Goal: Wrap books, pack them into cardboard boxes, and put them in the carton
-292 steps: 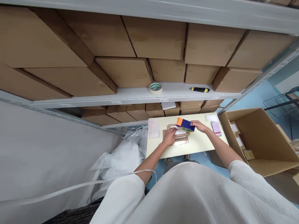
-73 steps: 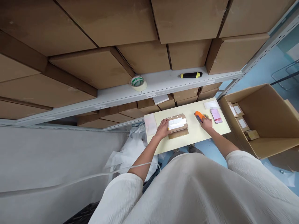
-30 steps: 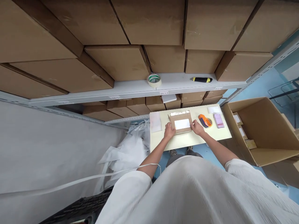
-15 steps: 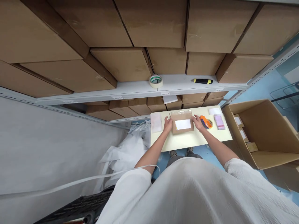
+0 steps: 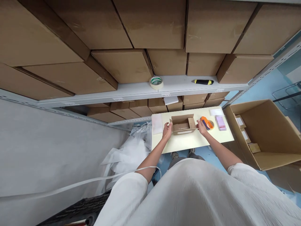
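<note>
The fingers of the left hand [image 5: 167, 130] are partly curled at the left end of a small cardboard box [image 5: 183, 129], and those of the right hand [image 5: 201, 126] are bent at its right end. Their tips are too small to make out, so I cannot tell whether they pinch the cardboard or merely rest against it. The underside of the box is hidden, and whether it sits flat or is slightly raised is unclear.

The box is plain brown, its top open toward the camera, with a flap standing along the far side and a lighter panel inside at the right. A white label [image 5: 184, 132] shows as a narrow strip on the near side. The box is at the middle of the pale tabletop [image 5: 172, 146].

Both forearms reach forward and angle inward from white sleeves, palms facing the box ends. Just beside the right hand lies an orange and blue tape dispenser [image 5: 206, 123], partly covered by the fingers. Farther right, a pink item [image 5: 220, 122] is blurred into squares. A large carton [image 5: 272, 131] stands beyond, partly cut off.
</note>
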### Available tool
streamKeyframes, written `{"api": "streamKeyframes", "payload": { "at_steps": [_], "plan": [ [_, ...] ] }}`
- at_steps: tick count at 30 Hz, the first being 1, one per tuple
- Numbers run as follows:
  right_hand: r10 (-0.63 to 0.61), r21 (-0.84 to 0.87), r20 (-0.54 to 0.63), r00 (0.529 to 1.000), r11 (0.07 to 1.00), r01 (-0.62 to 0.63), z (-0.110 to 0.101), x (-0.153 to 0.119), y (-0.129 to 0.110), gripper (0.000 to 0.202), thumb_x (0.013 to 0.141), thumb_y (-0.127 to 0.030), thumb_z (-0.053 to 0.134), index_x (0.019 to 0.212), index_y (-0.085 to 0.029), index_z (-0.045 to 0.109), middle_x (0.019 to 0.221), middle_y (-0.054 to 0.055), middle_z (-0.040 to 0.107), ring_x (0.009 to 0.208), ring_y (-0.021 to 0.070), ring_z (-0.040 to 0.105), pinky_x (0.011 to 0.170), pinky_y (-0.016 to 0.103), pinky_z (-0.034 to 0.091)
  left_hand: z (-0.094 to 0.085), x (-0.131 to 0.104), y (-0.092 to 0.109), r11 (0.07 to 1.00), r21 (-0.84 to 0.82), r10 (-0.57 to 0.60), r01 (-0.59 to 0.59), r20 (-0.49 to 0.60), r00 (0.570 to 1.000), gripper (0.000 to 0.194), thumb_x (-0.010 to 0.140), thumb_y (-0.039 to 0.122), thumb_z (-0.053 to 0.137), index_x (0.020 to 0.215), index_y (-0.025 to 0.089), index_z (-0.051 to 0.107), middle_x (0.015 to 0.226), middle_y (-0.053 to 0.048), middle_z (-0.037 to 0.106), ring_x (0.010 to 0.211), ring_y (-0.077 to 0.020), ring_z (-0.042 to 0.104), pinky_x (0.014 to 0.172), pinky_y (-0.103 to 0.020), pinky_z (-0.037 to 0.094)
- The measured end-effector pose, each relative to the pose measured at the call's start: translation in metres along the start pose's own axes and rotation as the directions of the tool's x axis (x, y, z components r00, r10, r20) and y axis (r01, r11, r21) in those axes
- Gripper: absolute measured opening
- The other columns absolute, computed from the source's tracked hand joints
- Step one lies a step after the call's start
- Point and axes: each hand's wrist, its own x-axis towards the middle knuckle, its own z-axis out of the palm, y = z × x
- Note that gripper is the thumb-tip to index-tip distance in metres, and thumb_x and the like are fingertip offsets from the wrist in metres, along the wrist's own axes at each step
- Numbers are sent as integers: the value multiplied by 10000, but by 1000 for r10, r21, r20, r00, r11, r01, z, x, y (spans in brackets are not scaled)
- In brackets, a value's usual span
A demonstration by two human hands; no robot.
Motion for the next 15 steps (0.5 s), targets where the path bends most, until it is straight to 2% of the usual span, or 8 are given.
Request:
{"api": "streamKeyframes", "payload": {
  "at_steps": [3,6,8,9,10,12,14,15],
  "plan": [
    [-3,-19,43,999,1000,4,-1,-1,5,662,992,-788,365,1230,-229,628,1015,85,738,941,263,727,869,401,587,-2,-11,-1,1000,3,-14,14,44,999,677,1055,702,479,1559,250,461,1467,-170,662,1245,-309,699,1043,-430,537],
    [-143,-129,-27,989,982,139,-3,0,1,535,1013,-669,419,1202,-223,646,1114,118,740,991,266,710,925,419,578,-6,-16,6,983,91,163,-157,-69,984,597,1058,551,537,1547,215,473,1517,-207,602,1349,-333,636,1127,-475,504],
    [-316,-250,-64,947,923,292,-4,1,-8,433,1020,-545,453,1185,-211,673,1181,145,731,1060,279,687,989,440,561,-9,-17,15,912,214,381,-349,-131,915,500,1050,427,549,1497,206,525,1527,-207,581,1441,-347,558,1190,-510,463],
    [-403,-308,-41,914,876,372,-3,1,-14,388,1022,-474,460,1182,-205,688,1200,151,731,1090,284,676,1017,447,549,-11,-17,21,853,275,486,-443,-112,867,445,1047,373,541,1462,214,559,1509,-193,594,1459,-346,537,1207,-521,450],
    [-475,-355,17,880,820,449,-1,1,-21,357,1023,-403,458,1183,-200,704,1209,151,735,1114,286,669,1041,449,537,-12,-15,27,789,317,568,-526,-53,821,396,1050,327,520,1426,228,592,1478,-173,618,1449,-338,542,1210,-524,451],
    [-544,-417,204,814,704,575,6,1,-38,351,1021,-272,440,1195,-205,738,1224,133,756,1154,280,663,1078,439,509,-12,-10,39,683,353,644,-640,123,755,356,1057,268,476,1370,251,643,1410,-138,667,1382,-316,594,1182,-509,483],
    [-508,-464,405,761,603,649,16,-1,-54,390,1014,-186,438,1224,-221,764,1255,110,773,1200,282,650,1105,442,475,-10,-4,48,630,369,627,-683,275,728,389,1048,250,481,1401,256,645,1437,-126,670,1367,-312,612,1176,-506,488],
    [-460,-490,484,744,562,666,20,-2,-61,405,1016,-168,444,1249,-229,770,1276,105,775,1221,292,639,1113,456,457,-8,-1,51,626,386,595,-678,325,735,424,1038,268,514,1447,256,624,1500,-130,643,1401,-326,594,1190,-521,473]
  ]
}}
